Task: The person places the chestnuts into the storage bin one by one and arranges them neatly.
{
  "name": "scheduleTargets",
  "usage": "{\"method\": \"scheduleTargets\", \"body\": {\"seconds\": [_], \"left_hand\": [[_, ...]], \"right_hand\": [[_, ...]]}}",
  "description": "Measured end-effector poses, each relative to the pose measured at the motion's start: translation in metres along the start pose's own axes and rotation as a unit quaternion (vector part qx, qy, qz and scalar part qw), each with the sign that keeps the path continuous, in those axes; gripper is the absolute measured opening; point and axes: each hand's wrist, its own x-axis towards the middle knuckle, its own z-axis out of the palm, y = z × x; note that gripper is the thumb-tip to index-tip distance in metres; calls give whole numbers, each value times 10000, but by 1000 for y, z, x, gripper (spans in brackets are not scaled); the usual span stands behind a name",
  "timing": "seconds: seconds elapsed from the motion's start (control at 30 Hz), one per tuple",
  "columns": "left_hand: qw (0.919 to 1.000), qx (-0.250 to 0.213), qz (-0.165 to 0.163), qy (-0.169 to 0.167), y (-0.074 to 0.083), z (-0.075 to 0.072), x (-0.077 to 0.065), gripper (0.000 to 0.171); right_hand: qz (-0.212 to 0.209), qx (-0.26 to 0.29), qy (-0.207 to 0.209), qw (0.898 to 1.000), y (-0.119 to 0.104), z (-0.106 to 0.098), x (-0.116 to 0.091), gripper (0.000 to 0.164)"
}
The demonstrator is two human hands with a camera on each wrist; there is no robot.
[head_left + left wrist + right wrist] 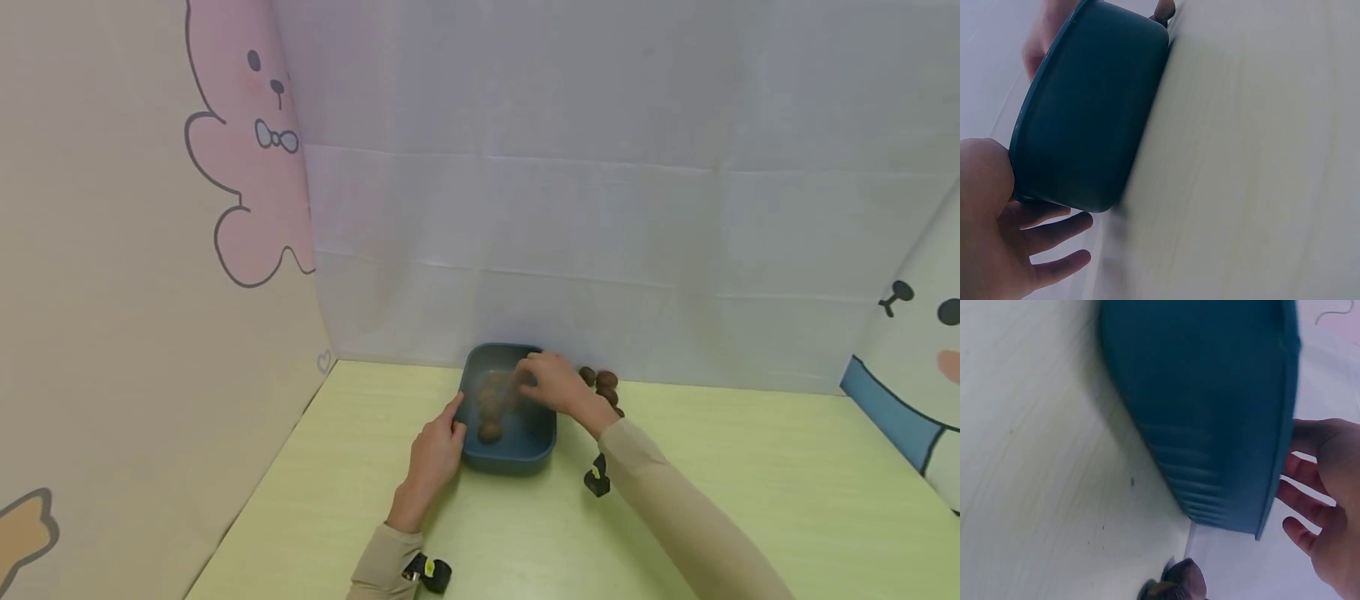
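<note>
A dark teal plastic basin [510, 467] stands on the table, with several brown, round, chestnut-like nuts [490, 432] inside; those farther back are blurred. My left hand [435, 454] grips the basin's left side at the rim, and the left wrist view shows that hand [997, 231] at the basin's edge, some fingers spread past it. Over the right rim reaches my right hand [555, 383], its fingertips bent down inside the basin. From the right wrist, the fingers of this hand [1329, 494] look loosely curved; their tips are partly hidden by the rim, and nothing shows between them.
More brown nuts [606, 390] lie in a small cluster right of the basin, near the back wall, partly behind the right wrist. A white cloth wall [600, 217] rises behind the pale yellow-green table [750, 467]. Printed cartoon panels stand left and right.
</note>
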Motion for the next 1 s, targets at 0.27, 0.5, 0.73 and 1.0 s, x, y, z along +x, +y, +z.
{"method": "scheduleTargets", "body": {"seconds": [0.27, 0.5, 0.73, 1.0], "left_hand": [[10000, 20, 28, 44, 1, 1, 3, 52], [10000, 85, 8, -2, -1, 3, 2, 52], [10000, 22, 16, -3, -2, 3, 2, 51], [10000, -8, -16, -36, -2, 3, 0, 51]], "right_hand": [[273, 1045, 404, 9933, 21, -16, -20, 19], [560, 1501, 580, 9854, 38, -17, -42, 19], [655, 1570, 678, 9831, 48, -19, -56, 19], [751, 1595, 666, 9821, 59, -15, -76, 19]]}}
